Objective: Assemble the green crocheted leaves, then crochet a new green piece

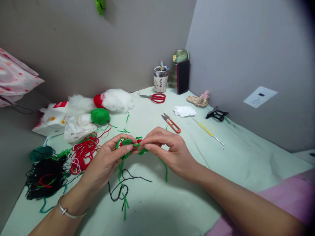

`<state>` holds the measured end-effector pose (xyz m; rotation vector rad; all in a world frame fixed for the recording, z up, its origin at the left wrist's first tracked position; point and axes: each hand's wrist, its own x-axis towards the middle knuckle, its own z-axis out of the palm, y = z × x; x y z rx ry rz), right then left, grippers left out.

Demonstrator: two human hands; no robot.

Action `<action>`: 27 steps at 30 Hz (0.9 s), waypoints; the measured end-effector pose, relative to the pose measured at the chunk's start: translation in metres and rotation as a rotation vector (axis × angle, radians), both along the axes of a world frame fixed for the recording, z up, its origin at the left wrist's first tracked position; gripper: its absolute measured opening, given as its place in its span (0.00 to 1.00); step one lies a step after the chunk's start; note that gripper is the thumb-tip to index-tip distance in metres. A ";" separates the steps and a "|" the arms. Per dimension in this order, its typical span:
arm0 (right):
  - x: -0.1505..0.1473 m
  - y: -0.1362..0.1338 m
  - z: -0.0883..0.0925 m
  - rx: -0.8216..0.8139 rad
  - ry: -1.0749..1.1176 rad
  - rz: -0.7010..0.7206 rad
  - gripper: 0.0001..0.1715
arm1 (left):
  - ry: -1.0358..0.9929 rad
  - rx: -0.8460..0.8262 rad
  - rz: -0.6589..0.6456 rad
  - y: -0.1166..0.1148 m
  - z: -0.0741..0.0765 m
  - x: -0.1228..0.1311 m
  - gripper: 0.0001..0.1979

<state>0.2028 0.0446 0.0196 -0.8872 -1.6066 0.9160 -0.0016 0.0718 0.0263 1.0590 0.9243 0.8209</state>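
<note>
Between my hands is a small green, red and white crochet piece (126, 142), held above the table. My left hand (112, 154) is closed on its left part, thumb in front. On its right side, my right hand (169, 149) pinches green yarn at a small green and red part (139, 140); the fingertips hide exactly what they grip. Green yarn tails (120, 173) hang below the piece. Beneath my hands, a black cord (115, 198) lies in loose loops on the table.
Orange thread snips (173, 124), a yellow-handled crochet hook (206, 129), a black clip (217, 114) and red-handled scissors (157, 98) lie beyond my hands. Red yarn (85, 152), black yarn (46, 177) and a green yarn ball (100, 116) are at left. A cup of pens (160, 82) stands behind.
</note>
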 end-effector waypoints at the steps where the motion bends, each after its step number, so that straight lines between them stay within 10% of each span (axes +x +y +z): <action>1: 0.000 0.000 -0.002 0.026 0.000 -0.003 0.09 | 0.004 0.004 0.001 0.000 0.000 0.000 0.07; 16: -0.001 0.000 -0.008 0.154 -0.101 -0.031 0.10 | 0.009 0.010 -0.038 -0.001 -0.004 -0.003 0.07; 27: -0.005 -0.002 -0.018 0.629 -0.489 -0.278 0.12 | -0.061 -0.038 -0.042 -0.004 -0.004 0.001 0.05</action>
